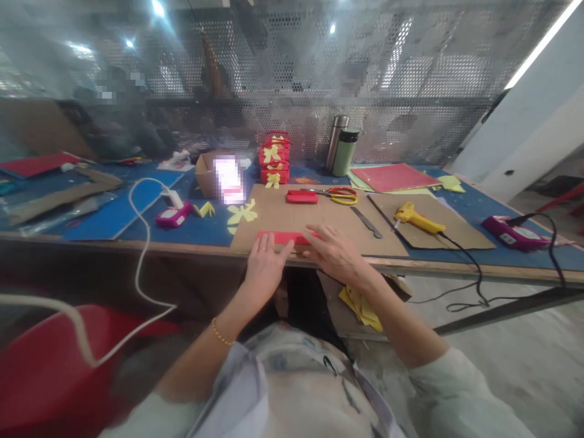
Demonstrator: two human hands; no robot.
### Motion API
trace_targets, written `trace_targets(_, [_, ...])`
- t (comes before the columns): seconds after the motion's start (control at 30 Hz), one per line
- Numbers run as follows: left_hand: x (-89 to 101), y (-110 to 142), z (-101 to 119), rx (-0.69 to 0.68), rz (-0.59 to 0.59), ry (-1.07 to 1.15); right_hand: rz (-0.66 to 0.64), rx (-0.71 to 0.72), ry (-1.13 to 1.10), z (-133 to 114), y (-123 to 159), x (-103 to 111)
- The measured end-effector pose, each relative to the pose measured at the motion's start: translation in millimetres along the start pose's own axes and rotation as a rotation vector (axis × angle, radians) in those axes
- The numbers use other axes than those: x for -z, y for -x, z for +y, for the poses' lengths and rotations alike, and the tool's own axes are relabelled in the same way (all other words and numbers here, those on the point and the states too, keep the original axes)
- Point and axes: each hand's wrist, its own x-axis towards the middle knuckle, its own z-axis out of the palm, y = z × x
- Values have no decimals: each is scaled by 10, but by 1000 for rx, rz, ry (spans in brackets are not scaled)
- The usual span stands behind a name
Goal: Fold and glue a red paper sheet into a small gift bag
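Note:
A narrow red paper strip (281, 238) lies at the front edge of a brown cardboard sheet (255, 222). My left hand (267, 258) rests on its left end, fingers stretched forward and thumb apart. Over the right end reaches my right hand (335, 249), its fingers extended and touching the strip; part of the thumb side is hidden. Just beyond lies a small folded red paper piece (302, 196). Scissors with yellow and red handles (343, 195) are beside it, and a flat grey metal blade-like tool (366, 222) lies to the right.
Stacked red boxes with yellow bows (274, 159) stand at the back near a green bottle (345, 153) and a steel flask (336, 141). A yellow glue gun (418, 218) with a cord lies right. Yellow paper cutouts (241, 213) and a white cable (145, 243) are left.

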Motion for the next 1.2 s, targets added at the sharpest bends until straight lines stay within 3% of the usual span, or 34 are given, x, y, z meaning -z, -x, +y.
trace_targets(0.13, [18,-4,18,-8,-21,-44,-26,8,-63,-121,-27,-357])
trace_targets(0.23, [14,20,3,5,-1,-43,-29,-20,-55,-103,40,-427])
trace_targets(0.4, [-19,99,-96,78,39,-13,-18,-10,-41,-16,134,-385])
trace_targets(0.5, [-54,142,-119,57,41,-36,33,-30,-6,21,214,-363])
trace_targets(0.7, [-2,192,-78,147,64,-39,168,-33,55,-5,389,-334])
trace_targets(0.83, [107,123,-8,62,126,17,275,-89,79,-36,446,-342])
trace_targets(1.0, [22,-12,32,-166,152,176,250,-118,0,-2,451,-242])
trace_targets(1.1, [-14,-49,-37,-177,170,275,226,-108,-105,48,454,-105])
trace_targets(1.2, [72,-103,-166,-119,139,428,203,-184,-279,116,402,75])
